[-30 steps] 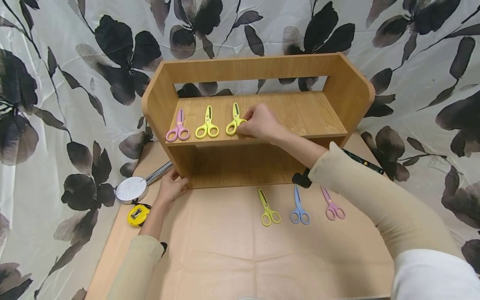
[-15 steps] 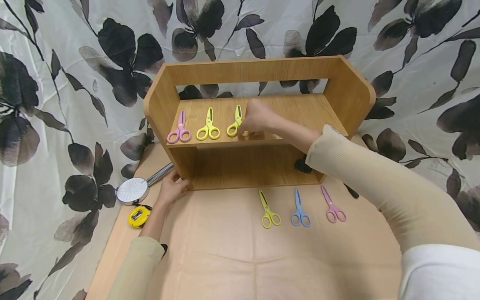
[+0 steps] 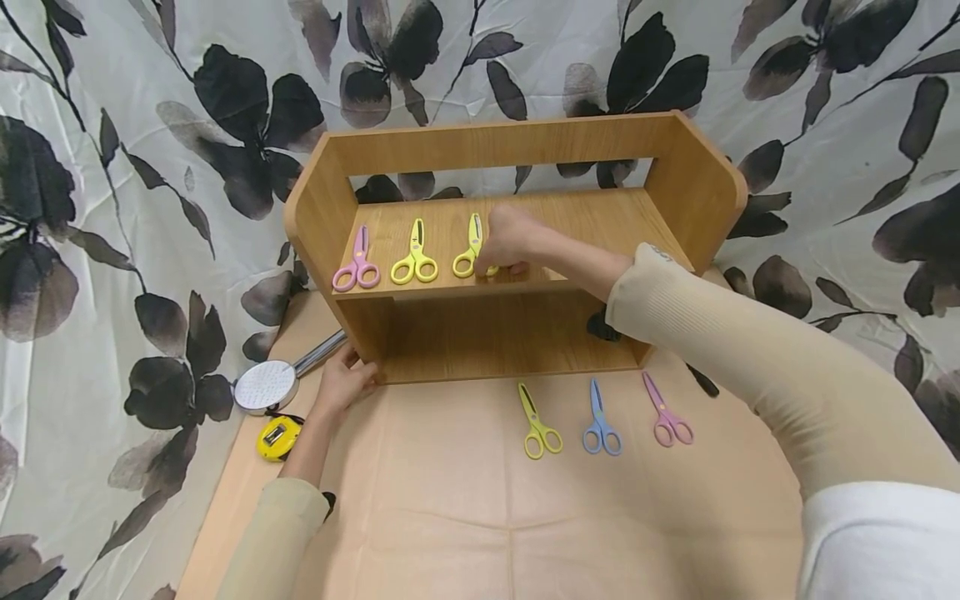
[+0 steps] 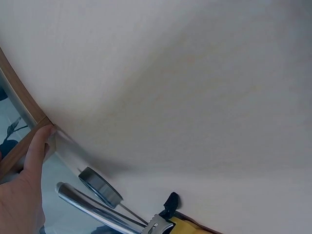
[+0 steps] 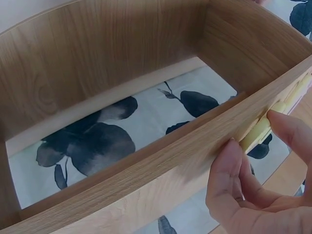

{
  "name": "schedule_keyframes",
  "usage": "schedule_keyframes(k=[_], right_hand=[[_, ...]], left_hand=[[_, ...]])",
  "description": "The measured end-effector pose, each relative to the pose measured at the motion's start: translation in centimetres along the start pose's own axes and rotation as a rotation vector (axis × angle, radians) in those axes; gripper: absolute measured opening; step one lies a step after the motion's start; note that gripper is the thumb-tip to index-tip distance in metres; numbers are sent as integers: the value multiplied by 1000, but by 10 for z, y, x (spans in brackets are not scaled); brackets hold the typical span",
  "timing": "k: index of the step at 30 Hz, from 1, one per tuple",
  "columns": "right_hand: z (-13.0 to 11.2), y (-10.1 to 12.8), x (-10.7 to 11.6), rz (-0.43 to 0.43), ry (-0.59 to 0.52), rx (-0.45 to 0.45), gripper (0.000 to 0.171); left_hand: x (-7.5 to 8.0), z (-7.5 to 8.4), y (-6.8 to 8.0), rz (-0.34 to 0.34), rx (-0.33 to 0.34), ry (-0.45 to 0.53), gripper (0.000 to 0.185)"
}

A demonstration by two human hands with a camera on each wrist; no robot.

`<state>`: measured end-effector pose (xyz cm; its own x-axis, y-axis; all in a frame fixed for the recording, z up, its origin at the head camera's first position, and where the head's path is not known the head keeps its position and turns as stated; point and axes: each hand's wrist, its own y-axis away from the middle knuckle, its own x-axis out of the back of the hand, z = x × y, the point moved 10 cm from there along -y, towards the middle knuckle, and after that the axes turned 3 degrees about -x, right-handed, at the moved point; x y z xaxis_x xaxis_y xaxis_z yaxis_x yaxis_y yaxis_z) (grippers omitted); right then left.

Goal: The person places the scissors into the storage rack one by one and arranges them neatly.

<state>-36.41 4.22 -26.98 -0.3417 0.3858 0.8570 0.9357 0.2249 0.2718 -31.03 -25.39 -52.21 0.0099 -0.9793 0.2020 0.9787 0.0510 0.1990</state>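
A wooden shelf [image 3: 517, 146] stands on the paper-covered table. On its upper board lie pink scissors [image 3: 357, 262], yellow scissors [image 3: 415, 254] and a second yellow pair [image 3: 468, 250]. My right hand [image 3: 510, 242] covers that pair's right loop; in the right wrist view the hand [image 5: 258, 180] pinches the yellow handle [image 5: 263, 126] between thumb and finger. My left hand [image 3: 341, 385] holds the shelf's lower left front corner, its thumb [image 4: 39, 146] against the wooden edge.
In front of the shelf lie yellow scissors [image 3: 538, 425], blue scissors [image 3: 600, 423] and pink scissors [image 3: 666, 414]. A chrome shower head [image 3: 264, 385] and a yellow tape measure [image 3: 276, 436] sit by the left hand. A black object [image 3: 600, 327] shows behind the right forearm. A floral cloth hangs behind.
My right hand has slid further over the third pair's handle and my forearm has risen across the shelf's right side. The left hand has not moved.
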Motion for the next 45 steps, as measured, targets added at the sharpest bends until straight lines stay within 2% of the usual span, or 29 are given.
schedule_keyframes(k=[11, 18, 26, 28, 30, 33, 37, 45], right_hand=[[3, 1, -2, -19, 20, -38, 26], [6, 6, -4, -50, -89, 22, 39], [20, 40, -6, 9, -73, 121, 47], [27, 50, -8, 28, -96, 141, 44], [38, 61, -12, 41, -125, 146, 33], [58, 74, -30, 38, -155, 170, 22], [91, 83, -75, -12, -236, 200, 29], [152, 83, -164, -61, -605, 215, 53]], left_hand=[[0, -1, 0, 10, -11, -9, 74], [0, 1, 3, 8, -17, -18, 75], [0, 1, 2, 1, -13, -3, 76], [0, 1, 2, -1, -14, 3, 75], [-1, 1, 1, 0, -14, 9, 75], [-1, 1, 0, 1, -16, 14, 75], [-1, 1, -1, 4, -24, 16, 74], [0, 1, -1, 15, -27, 17, 74]])
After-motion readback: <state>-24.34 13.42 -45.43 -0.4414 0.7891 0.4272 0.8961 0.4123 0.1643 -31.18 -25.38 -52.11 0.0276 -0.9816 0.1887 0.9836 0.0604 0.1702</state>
